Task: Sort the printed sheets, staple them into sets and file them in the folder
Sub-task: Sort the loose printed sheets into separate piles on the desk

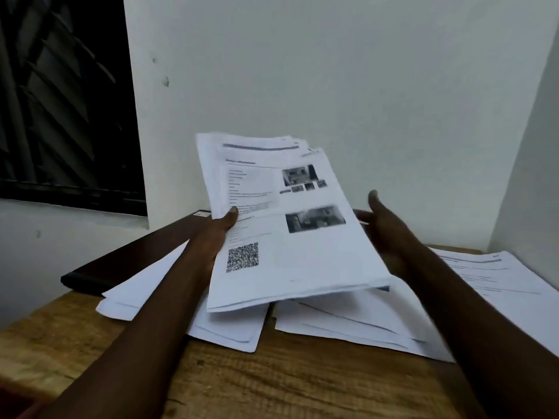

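Observation:
My left hand (219, 229) holds a stack of printed sheets (290, 225) above the table, thumb on top at the stack's left edge. The top sheet shows text, small photos and a QR code. My right hand (382, 225) hovers just beyond the stack's right edge with fingers straight, apart from the paper. Below lie more white sheets: a pile at the left (223, 325), a pile in the middle (357, 325) and sheets at the right (496, 276). A dark folder (127, 258) lies at the table's back left, partly under the paper.
The wooden table (272, 385) stands in a corner of white walls (332, 71). A dark window (60, 95) is at the upper left. The table's left edge runs close to the folder. No stapler is in sight.

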The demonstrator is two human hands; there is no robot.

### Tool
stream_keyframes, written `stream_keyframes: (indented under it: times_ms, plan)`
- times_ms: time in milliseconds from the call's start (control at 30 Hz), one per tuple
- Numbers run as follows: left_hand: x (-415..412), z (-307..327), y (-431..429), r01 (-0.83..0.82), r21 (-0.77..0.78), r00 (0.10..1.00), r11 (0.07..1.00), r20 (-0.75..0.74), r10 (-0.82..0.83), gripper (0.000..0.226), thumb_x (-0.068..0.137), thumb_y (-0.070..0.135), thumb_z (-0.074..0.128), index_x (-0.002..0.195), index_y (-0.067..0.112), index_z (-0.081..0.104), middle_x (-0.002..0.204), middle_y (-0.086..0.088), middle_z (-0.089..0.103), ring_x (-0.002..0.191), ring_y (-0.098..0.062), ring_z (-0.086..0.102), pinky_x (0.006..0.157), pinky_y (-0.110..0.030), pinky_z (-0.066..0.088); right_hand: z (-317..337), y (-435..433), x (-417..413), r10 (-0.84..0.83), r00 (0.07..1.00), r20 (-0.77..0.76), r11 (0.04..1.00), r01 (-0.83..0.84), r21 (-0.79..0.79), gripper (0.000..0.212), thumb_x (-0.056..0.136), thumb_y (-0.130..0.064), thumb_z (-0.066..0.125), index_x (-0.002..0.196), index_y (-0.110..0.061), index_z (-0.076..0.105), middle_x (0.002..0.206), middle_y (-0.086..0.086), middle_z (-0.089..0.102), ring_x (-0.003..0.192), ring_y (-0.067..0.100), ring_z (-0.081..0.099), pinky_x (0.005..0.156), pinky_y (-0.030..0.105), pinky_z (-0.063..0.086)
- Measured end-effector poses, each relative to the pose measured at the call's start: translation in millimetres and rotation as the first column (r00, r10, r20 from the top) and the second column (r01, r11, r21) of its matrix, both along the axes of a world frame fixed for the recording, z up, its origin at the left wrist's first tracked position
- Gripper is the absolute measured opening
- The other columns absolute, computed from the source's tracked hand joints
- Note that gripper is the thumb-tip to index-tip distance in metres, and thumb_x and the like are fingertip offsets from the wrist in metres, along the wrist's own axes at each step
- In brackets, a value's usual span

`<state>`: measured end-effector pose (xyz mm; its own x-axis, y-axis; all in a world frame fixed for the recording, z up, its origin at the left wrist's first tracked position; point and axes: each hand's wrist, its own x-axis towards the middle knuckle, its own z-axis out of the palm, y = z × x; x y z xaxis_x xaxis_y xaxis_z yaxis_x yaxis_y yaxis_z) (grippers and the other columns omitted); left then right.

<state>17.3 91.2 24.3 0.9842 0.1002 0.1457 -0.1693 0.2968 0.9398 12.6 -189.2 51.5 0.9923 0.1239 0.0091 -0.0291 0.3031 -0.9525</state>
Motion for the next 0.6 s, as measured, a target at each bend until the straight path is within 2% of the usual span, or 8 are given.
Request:
stream_keyframes:
  times_ms: [67,167,200,267,333,400,533,600]
  plan:
    - [-2.9,0.2,-10.2,-0.012,0.053,1.0,0.999,0.001,0.012,0.032,0.098,0.026,0.057,0.124,0.008,0.062,0.098,-0.008,0.074,0.074,-0.018,0.075,0.056,-0.028,0.058,4.8,-18.4,-5.1,-0.001,0.999,0.039,0.988,0.007,-0.155,0.06,0.089,-0.065,0.047,0.11,-0.012,0.069,0.089,0.007,0.069,0.071,0.02,0.064,0.059,0.025,0.05]
    - [-6.7,-0.1,-17.1,0.002,0.081,1.0,0.997,0.006,-0.002,0.035,0.095,0.031,0.061,0.122,0.011,0.063,0.115,-0.016,0.071,0.091,-0.028,0.074,0.078,-0.039,0.059,0.2,-21.9,-16.7,-0.048,0.985,0.167,0.935,0.103,-0.34,0.03,0.09,-0.032,0.066,0.11,-0.009,0.066,0.094,0.006,0.07,0.066,0.013,0.066,0.05,0.018,0.048]
    - [-10.1,0.9,-20.7,0.012,0.081,1.0,0.997,0.005,-0.013,0.037,0.094,0.032,0.061,0.124,0.011,0.062,0.119,-0.017,0.07,0.096,-0.031,0.072,0.083,-0.043,0.058,-4.2,-22.6,-15.5,-0.094,0.975,0.202,0.925,0.16,-0.345,0.028,0.088,-0.022,0.07,0.111,-0.006,0.066,0.094,0.007,0.07,0.065,0.013,0.066,0.05,0.017,0.048]
    - [-14.4,-0.1,-25.7,0.057,0.052,0.998,0.997,-0.022,-0.056,0.038,0.095,0.031,0.059,0.127,0.01,0.06,0.12,-0.017,0.069,0.097,-0.032,0.072,0.076,-0.044,0.061,-9.4,-20.5,-13.4,-0.156,0.957,0.246,0.919,0.232,-0.32,0.029,0.083,-0.013,0.075,0.109,-0.003,0.066,0.09,0.01,0.071,0.063,0.014,0.065,0.05,0.017,0.048]
    - [-17.7,-2.3,-31.2,0.117,0.024,0.992,0.993,-0.043,-0.116,0.041,0.096,0.029,0.058,0.131,0.008,0.058,0.121,-0.018,0.069,0.101,-0.033,0.071,0.07,-0.043,0.062,-13.1,-19.5,-8.1,-0.221,0.937,0.27,0.899,0.302,-0.315,0.029,0.076,-0.011,0.081,0.101,-0.004,0.068,0.09,0.013,0.072,0.067,0.019,0.065,0.057,0.025,0.052]
    - [-23.0,-2.3,-36.3,0.149,0.028,0.988,0.988,-0.034,-0.148,0.04,0.096,0.029,0.059,0.13,0.008,0.059,0.119,-0.017,0.07,0.103,-0.034,0.07,0.074,-0.046,0.062,-15.9,-20.0,-4.7,-0.278,0.914,0.294,0.862,0.373,-0.343,0.027,0.067,-0.018,0.084,0.09,-0.011,0.071,0.09,0.013,0.074,0.075,0.025,0.066,0.071,0.039,0.054]
    - [-21.2,-2.8,-33.6,0.167,0.056,0.986,0.984,-0.016,-0.166,0.049,0.091,0.036,0.061,0.132,0.01,0.058,0.122,-0.017,0.069,0.11,-0.035,0.068,0.089,-0.055,0.056,-21.8,-25.5,2.3,-0.33,0.874,0.357,0.796,0.461,-0.393,0.01,0.074,-0.021,0.079,0.075,-0.021,0.069,0.074,0.002,0.067,0.072,0.023,0.06,0.067,0.033,0.044]
    - [-19.7,-2.5,-31.1,0.149,0.071,0.989,0.986,0.004,-0.149,0.051,0.088,0.037,0.063,0.131,0.01,0.06,0.122,-0.016,0.069,0.108,-0.034,0.069,0.09,-0.054,0.056,-25.4,-29.7,6.1,-0.347,0.867,0.357,0.779,0.479,-0.405,0.011,0.081,-0.018,0.073,0.073,-0.022,0.068,0.075,0.003,0.067,0.076,0.026,0.061,0.072,0.038,0.049]
